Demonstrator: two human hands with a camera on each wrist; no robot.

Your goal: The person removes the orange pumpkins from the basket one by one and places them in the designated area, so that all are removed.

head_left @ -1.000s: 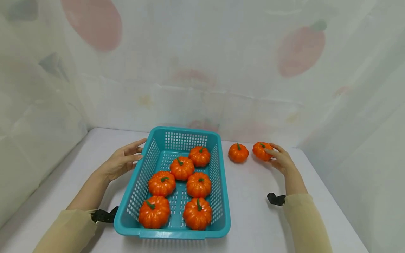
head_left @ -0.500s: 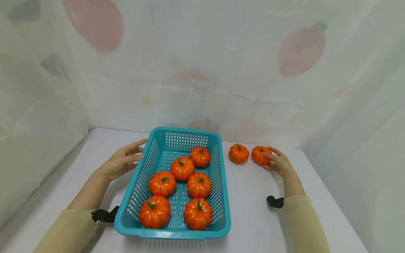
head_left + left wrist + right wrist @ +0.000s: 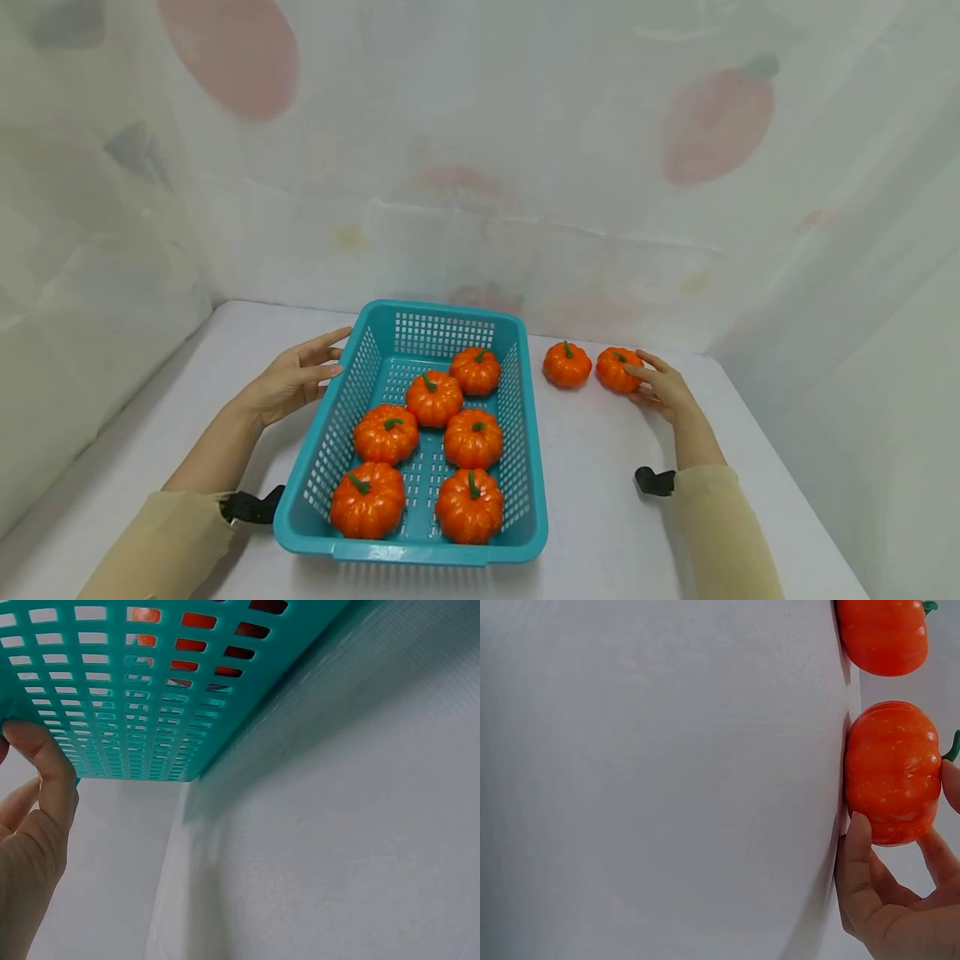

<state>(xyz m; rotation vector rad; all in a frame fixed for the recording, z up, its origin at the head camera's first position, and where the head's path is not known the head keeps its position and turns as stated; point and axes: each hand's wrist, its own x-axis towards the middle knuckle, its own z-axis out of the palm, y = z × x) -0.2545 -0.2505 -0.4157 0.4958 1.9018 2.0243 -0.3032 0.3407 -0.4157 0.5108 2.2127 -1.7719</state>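
My left hand (image 3: 296,379) rests its fingertips and thumb against the outer left side of a turquoise plastic basket (image 3: 412,552), whose perforated wall also fills the upper part of the left wrist view. Several glossy orange pumpkins with green stems lie inside, among them a front-left pumpkin (image 3: 367,502). To the right of the basket, my right hand (image 3: 663,390) holds a pumpkin (image 3: 617,371) from its right side. In the right wrist view, fingers curve about this pumpkin (image 3: 892,772), which sits upright on the table. Another pumpkin (image 3: 567,365) stands just left of it.
A white-covered table (image 3: 592,483) carries everything. Behind it hangs a pale curtain (image 3: 480,267) with faded fruit prints, which also closes off both sides. Black wrist mounts (image 3: 654,481) stick out inward from the sleeves.
My right hand has lowered its pumpkin slightly onto the table; the pumpkin was tilted before and now sits more upright near its neighbour. My left hand and the basket have stayed in place.
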